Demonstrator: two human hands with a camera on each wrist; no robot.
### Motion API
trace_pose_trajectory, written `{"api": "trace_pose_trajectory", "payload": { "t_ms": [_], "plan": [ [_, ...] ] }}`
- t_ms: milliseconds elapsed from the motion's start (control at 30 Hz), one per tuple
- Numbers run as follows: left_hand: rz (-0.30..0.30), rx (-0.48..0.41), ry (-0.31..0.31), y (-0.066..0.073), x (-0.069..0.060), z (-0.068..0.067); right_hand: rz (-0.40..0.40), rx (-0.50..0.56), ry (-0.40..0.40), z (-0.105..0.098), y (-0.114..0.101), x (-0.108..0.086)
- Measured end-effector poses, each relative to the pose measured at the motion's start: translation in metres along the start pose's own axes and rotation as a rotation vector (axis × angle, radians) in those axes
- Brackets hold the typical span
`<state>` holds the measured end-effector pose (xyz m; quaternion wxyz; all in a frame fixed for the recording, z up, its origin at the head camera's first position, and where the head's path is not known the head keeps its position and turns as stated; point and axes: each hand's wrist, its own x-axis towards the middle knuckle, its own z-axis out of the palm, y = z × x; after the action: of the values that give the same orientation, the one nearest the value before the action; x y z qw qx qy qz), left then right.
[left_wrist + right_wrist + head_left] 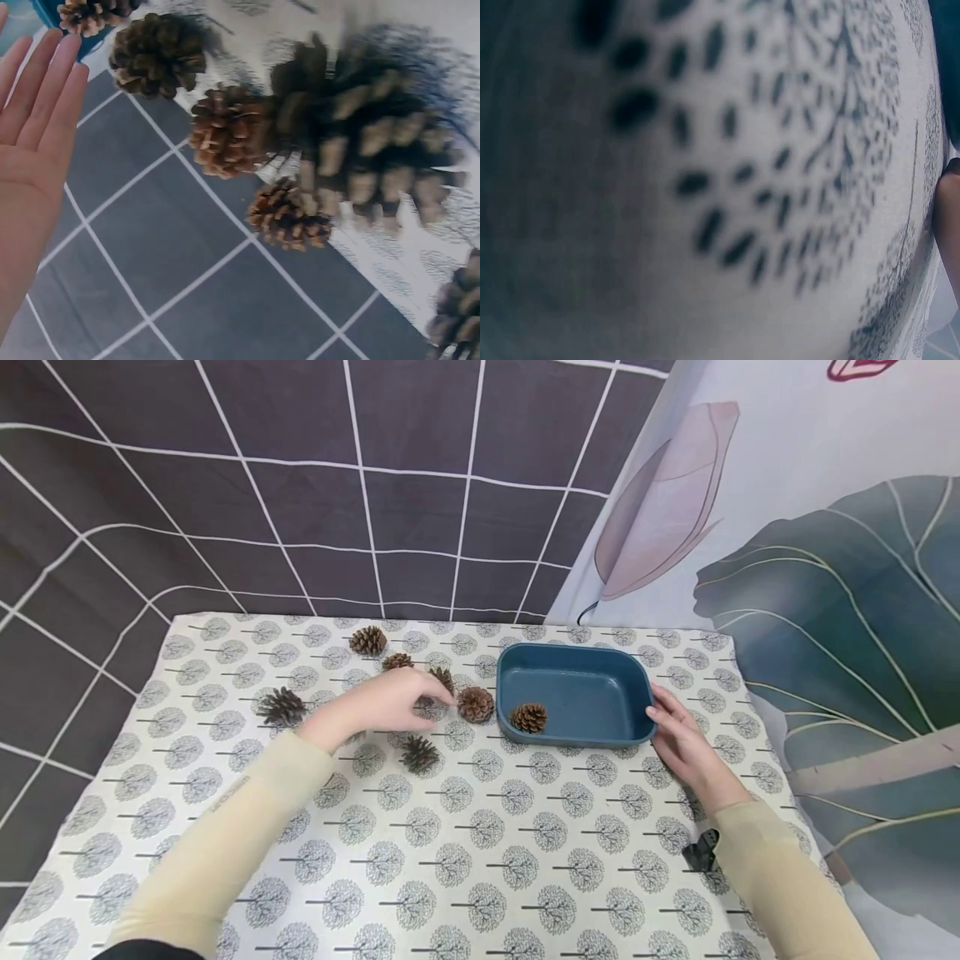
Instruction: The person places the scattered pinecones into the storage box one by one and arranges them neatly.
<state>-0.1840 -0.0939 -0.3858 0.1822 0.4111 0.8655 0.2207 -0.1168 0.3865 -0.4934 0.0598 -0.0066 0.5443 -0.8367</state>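
Observation:
My left hand [393,700] hovers among several pine cones with nothing visible in its grasp. In the left wrist view its fingers [45,97] look straight. Closest to its fingertips is a round brown pine cone [476,704], just left of a blue rectangular basin [577,742]. Another pine cone [528,717] lies inside the basin, at its left end. At the basin's right end my right hand [681,739] holds the rim, one digit over the edge and others along the outer wall. The right wrist view shows mostly blurred cloth.
Behind the left hand lie brown pine cones [367,641]. A darker pine cone [418,753] sits in front of it, and a grey one [281,706] to its left. Tree-patterned cloth [480,860] covers the table. A dark gridded curtain [300,502] hangs behind.

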Motion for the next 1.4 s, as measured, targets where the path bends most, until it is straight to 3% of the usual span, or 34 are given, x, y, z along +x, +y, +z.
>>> {"api": "trace_pose_trajectory", "payload": {
  "t_ms": [200,400,600,1133,1400],
  "plan": [
    [-0.025,-0.078,-0.036,-0.011,-0.018,0.01,0.015,-0.01,-0.002,0.001,0.0,0.0],
    [-0.049,-0.086,-0.054,-0.019,-0.029,0.024,0.024,-0.025,0.008,0.001,0.0,0.0],
    [-0.029,-0.069,-0.046,-0.025,-0.034,0.032,0.02,-0.032,0.005,0.001,0.0,0.001],
    [-0.084,-0.23,-0.03,-0.036,-0.042,0.05,0.0,0.007,-0.012,-0.001,0.0,0.0],
    [-0.102,-0.271,-0.004,-0.036,-0.043,0.052,0.011,-0.015,0.001,-0.001,0.001,0.0]
  ]
}}
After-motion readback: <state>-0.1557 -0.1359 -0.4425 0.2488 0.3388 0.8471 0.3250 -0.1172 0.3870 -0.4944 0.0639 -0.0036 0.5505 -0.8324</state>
